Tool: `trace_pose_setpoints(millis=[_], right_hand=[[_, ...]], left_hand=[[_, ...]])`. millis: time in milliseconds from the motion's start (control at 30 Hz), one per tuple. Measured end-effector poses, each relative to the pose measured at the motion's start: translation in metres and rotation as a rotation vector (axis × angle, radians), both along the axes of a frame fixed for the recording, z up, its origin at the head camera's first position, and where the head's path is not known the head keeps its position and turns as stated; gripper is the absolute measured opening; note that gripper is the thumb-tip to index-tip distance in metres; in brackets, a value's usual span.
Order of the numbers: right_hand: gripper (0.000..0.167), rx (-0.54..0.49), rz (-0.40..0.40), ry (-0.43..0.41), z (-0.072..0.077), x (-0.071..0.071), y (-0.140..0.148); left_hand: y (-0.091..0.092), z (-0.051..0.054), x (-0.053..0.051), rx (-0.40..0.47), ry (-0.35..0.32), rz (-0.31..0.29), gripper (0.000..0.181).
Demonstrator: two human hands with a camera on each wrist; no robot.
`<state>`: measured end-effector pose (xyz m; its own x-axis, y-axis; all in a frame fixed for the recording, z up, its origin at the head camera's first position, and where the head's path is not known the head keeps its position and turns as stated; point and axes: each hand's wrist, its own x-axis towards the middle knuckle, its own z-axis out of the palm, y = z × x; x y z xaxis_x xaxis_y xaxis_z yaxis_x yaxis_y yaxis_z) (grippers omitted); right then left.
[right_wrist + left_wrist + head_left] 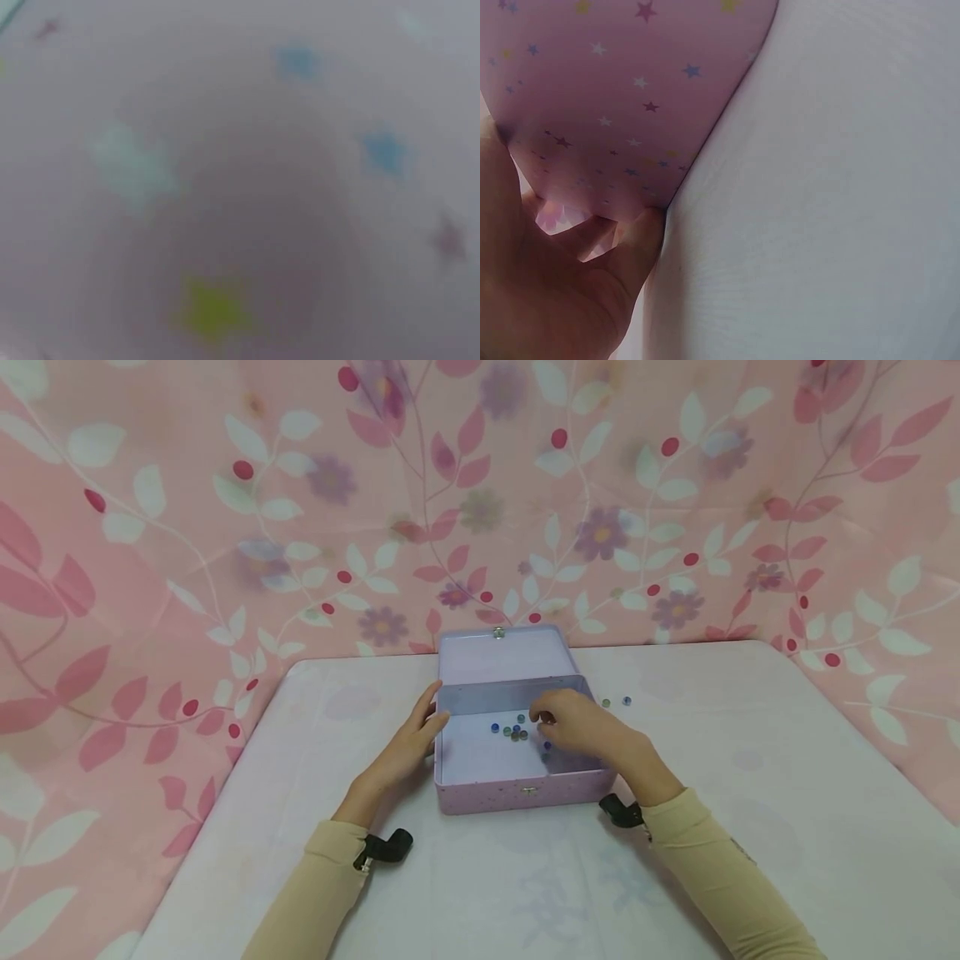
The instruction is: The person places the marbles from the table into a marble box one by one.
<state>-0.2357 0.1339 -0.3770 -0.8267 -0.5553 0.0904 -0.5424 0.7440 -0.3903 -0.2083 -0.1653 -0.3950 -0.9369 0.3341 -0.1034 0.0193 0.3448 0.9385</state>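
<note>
A pink-purple box (487,799) with a star print stands on the table, its lid (502,658) raised at the back. Several glass marbles, among them a blue marble (495,727) and a green marble (521,718), lie on its pale floor. My left hand (408,745) touches the box's left side; in the left wrist view its fingers lie along the star-printed wall. Inside the box, over the right half, my right hand (573,720) has its fingers bent downward. Whether a marble is between them is hidden. The right wrist view shows only the blurred starry box wall (262,187).
To the right of the box, a green marble (606,702) and a blue marble (627,701) lie on the white tablecloth (750,760). A pink floral curtain (480,510) hangs behind the table. Each wrist carries a small black camera (390,846).
</note>
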Motion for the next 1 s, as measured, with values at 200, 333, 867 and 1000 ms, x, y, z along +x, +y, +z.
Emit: trace_pose_setpoints(millis=[200,333,867,1000], right_hand=[[0.017,-0.045,-0.04,0.055,0.01,-0.005,0.013],[0.018,-0.078,-0.076,0.064,0.015,-0.007,0.022],[0.02,-0.203,-0.171,0.166,0.015,-0.019,0.049],[0.02,-0.211,-0.196,0.182,0.014,-0.022,0.056]], left_hand=[[0.0,-0.004,-0.004,0.002,0.006,-0.005,0.069],[-0.002,-0.019,-0.012,0.004,0.014,0.012,0.066],[-0.003,-0.036,-0.017,0.008,0.073,0.047,0.063],[-0.003,-0.026,-0.013,0.006,0.048,0.026,0.065]])
